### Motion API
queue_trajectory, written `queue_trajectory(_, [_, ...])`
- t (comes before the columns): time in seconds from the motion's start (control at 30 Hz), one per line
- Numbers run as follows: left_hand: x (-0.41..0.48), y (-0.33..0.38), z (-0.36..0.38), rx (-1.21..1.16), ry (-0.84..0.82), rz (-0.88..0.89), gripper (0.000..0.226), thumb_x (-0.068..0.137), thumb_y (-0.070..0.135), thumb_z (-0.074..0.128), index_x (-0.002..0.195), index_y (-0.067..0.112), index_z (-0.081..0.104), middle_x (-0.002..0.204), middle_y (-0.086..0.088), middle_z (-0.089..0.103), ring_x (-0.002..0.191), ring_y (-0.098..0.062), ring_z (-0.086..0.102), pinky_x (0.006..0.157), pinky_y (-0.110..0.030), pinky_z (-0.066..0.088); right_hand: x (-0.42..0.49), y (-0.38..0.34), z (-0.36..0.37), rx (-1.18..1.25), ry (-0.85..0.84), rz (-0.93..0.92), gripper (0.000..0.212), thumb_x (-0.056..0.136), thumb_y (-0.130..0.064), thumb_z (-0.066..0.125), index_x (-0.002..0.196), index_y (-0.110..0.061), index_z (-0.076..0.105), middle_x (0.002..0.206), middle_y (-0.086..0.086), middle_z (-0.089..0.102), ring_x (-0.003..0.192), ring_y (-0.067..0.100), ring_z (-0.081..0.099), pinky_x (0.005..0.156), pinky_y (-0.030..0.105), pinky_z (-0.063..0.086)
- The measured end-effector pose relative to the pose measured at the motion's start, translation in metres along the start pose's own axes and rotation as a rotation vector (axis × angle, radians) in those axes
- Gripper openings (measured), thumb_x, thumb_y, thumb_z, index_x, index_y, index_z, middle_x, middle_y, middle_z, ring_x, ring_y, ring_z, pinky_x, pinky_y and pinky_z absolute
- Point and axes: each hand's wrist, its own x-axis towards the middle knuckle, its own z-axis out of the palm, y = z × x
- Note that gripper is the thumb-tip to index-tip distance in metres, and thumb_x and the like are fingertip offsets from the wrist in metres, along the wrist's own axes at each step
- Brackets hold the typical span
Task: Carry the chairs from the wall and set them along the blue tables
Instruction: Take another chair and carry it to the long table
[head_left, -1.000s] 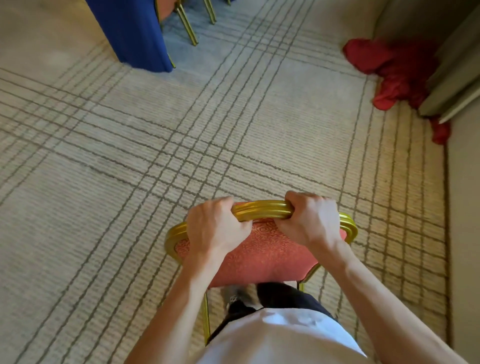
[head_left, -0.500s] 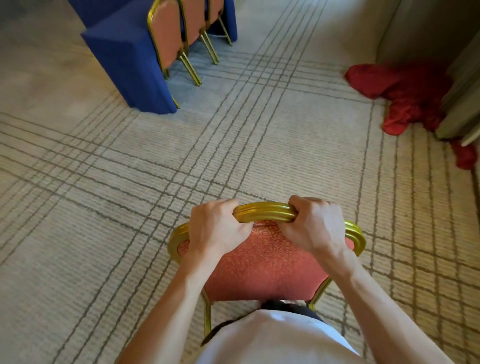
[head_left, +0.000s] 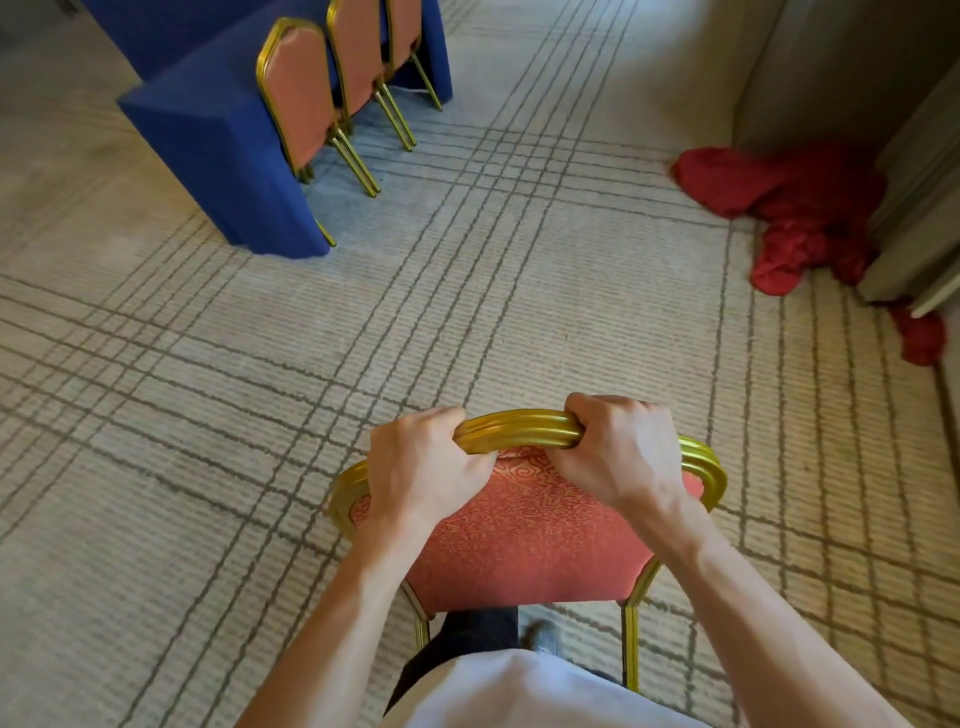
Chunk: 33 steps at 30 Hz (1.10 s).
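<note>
1. Since a second ago the blue-draped table has slid down into fuller view, and the row of chairs along it now shows three backs.
2. Pale ribbed carpet fills most of the view, crossed by bands of thin grey lines.
3. Smooth blue fabric falls from the table to the floor in sharp corner folds, at the upper left.
4. Grey-beige wall panels stand at the upper right.
5. A crumpled red cloth lies heaped on the carpet against those panels, well apart from the table.
6. The carried chair is low and central, just in front of the person and well short of the table. Its back is salmon-red patterned upholstery inside a ribbed gold metal frame. A white shirt hides its lower legs, so I cannot tell whether its feet touch the carpet.
7. The chairs in the row are of the same kind, tucked close against the blue skirt, slim gold legs angled outward.
8. Left hand and right hand both curl tightly round the curved top rail, side by side, with bare rail between them.
</note>
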Motion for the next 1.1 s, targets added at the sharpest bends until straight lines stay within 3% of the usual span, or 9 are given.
queue_trajectory(0.13, [0.054, -0.02, 0.026, -0.028, 0.013, 0.005, 0.036, 0.067, 0.046, 0.064, 0.056, 0.025, 0.037, 0.05, 0.003, 0.052, 0.046, -0.021, 0.049, 0.053, -0.025, 0.021, 0.049, 0.017, 0.028, -0.056, -0.027, 0.01, 0.041, 0.073, -0.045, 0.069, 0.06, -0.025, 0.035, 0.051, -0.004, 0.054, 0.046, 0.027, 0.055, 0.05, 0.026, 0.032])
queue_trajectory(0.27, [0.11, -0.042, 0.049, -0.035, -0.004, 0.0, 0.038, 0.066, 0.047, 0.066, 0.057, 0.029, 0.033, 0.05, 0.003, 0.053, 0.046, -0.023, 0.05, 0.054, -0.026, 0.02, 0.104, 0.027, 0.05, -0.08, -0.06, 0.054, 0.033, 0.072, -0.052, 0.054, 0.06, -0.026, 0.037, 0.053, -0.002, 0.059, 0.049, 0.03, 0.057, 0.052, 0.027, 0.034])
queue_trajectory(0.4, [0.17, -0.06, 0.064, -0.064, -0.048, -0.005, 0.038, 0.065, 0.046, 0.068, 0.055, 0.022, 0.041, 0.052, 0.001, 0.056, 0.049, -0.028, 0.056, 0.053, -0.027, 0.024, 0.16, 0.036, 0.065, -0.113, -0.119, 0.102, 0.037, 0.074, -0.051, 0.062, 0.061, -0.025, 0.04, 0.057, -0.001, 0.062, 0.054, 0.032, 0.06, 0.055, 0.03, 0.039])
queue_trajectory(0.5, [0.213, -0.065, 0.068, -0.102, -0.041, 0.038, 0.039, 0.064, 0.043, 0.069, 0.056, 0.023, 0.036, 0.051, 0.002, 0.053, 0.047, -0.025, 0.054, 0.053, -0.026, 0.023, 0.196, 0.043, 0.071, -0.126, -0.1, 0.132, 0.035, 0.072, -0.05, 0.061, 0.06, -0.024, 0.04, 0.055, -0.002, 0.06, 0.052, 0.03, 0.059, 0.053, 0.033, 0.046])
queue_trajectory(0.7, [0.291, -0.072, 0.082, -0.114, -0.01, 0.13, 0.034, 0.064, 0.045, 0.063, 0.054, 0.019, 0.045, 0.05, 0.004, 0.051, 0.044, -0.021, 0.049, 0.051, -0.024, 0.022, 0.261, 0.067, 0.083, -0.113, 0.002, 0.128, 0.035, 0.071, -0.049, 0.055, 0.059, -0.024, 0.034, 0.049, -0.007, 0.045, 0.043, 0.022, 0.043, 0.05, 0.025, 0.032])
queue_trajectory(0.87, [0.36, -0.082, 0.11, -0.102, -0.028, 0.135, 0.033, 0.062, 0.04, 0.071, 0.054, 0.018, 0.048, 0.051, 0.004, 0.053, 0.045, -0.024, 0.052, 0.052, -0.025, 0.025, 0.322, 0.099, 0.112, -0.113, 0.0, 0.141, 0.035, 0.071, -0.048, 0.058, 0.057, -0.021, 0.039, 0.049, -0.006, 0.048, 0.042, 0.024, 0.047, 0.047, 0.026, 0.034])
queue_trajectory(1.1, [0.477, -0.079, 0.155, -0.031, -0.053, 0.122, 0.031, 0.064, 0.046, 0.065, 0.057, 0.018, 0.051, 0.053, 0.002, 0.058, 0.048, -0.027, 0.057, 0.053, -0.024, 0.027, 0.429, 0.167, 0.148, -0.091, -0.049, 0.155, 0.038, 0.069, -0.047, 0.067, 0.06, -0.024, 0.038, 0.054, -0.001, 0.058, 0.053, 0.033, 0.059, 0.051, 0.031, 0.041])
